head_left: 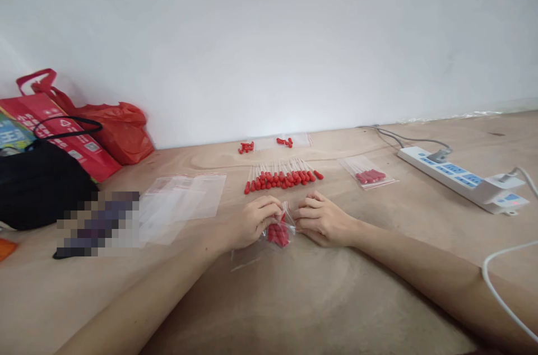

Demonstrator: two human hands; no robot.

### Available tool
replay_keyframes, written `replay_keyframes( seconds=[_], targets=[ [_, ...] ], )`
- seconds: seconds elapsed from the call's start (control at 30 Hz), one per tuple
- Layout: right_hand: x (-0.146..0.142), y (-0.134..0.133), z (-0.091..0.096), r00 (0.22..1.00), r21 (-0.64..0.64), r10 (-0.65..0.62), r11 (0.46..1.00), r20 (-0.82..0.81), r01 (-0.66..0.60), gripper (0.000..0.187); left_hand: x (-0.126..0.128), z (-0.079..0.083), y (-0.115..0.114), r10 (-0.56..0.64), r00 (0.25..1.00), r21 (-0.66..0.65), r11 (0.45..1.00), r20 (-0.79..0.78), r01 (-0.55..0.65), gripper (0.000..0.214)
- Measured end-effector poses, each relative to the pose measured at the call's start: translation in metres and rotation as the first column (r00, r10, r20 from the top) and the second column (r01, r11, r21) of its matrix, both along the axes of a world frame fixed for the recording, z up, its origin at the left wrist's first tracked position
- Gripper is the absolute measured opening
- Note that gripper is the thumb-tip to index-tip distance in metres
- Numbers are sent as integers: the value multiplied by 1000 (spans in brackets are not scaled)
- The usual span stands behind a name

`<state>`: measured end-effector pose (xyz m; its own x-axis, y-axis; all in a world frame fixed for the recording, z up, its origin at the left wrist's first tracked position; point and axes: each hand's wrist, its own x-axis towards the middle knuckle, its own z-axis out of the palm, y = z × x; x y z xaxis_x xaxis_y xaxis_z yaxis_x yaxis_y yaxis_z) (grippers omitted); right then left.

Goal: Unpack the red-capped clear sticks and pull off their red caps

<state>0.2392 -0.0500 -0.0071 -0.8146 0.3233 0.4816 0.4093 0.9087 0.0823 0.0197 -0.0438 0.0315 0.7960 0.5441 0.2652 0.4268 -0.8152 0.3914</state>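
Between my hands, near the middle of the table, is a small clear zip bag [278, 233] with several red-tipped sticks inside. My left hand [258, 222] pinches the bag's left side near its top. My right hand [323, 219] has its fingers curled closed at the bag's right edge. Just beyond the hands lies a row of red-tipped pale sticks [283, 177], tips towards me. To the right rests a filled zip bag [366, 172] of the same sticks. Flat empty zip bags [189, 195] overlap one another to the left.
By the wall lie small red pieces [246, 147] and another clear bag [300, 140]. A white power strip [454, 176] with plugged cables stands at the right. Red bags [121, 131] and a black bag [42, 184] crowd the left, near a blurred-out object [98, 226].
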Motion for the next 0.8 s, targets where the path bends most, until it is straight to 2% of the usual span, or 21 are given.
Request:
replay_keyframes(
  seconds=[0.07,0.17,0.27,0.37,0.47,0.7,0.8],
  targets=[
    [2,-2,2,1000,-124,19,992,-15,-21,13,-6,0,-4,30,999,-30,999,29,-29,15],
    [3,-4,5,998,-333,28,942,-54,-45,14,-16,-9,-12,60,998,-75,995,-12,-60,38],
    [-2,-6,5,991,-485,-79,875,-105,18,19,-25,-17,-20,102,993,-99,989,-60,-108,46],
    [-9,-7,2,974,-517,-188,851,-125,98,18,-29,-21,-24,123,989,-121,984,-77,-132,48],
    [-14,-8,-2,962,-520,-235,844,-140,131,20,-29,-21,-24,142,988,-125,981,-59,-148,46],
    [-14,-5,-5,941,-542,-268,832,-205,118,61,-25,-21,-25,235,972,-155,959,-19,-235,40],
    [-18,-8,-3,943,-546,-271,828,-192,127,53,-24,-23,-24,259,966,-150,955,-8,-257,38]
  ],
)
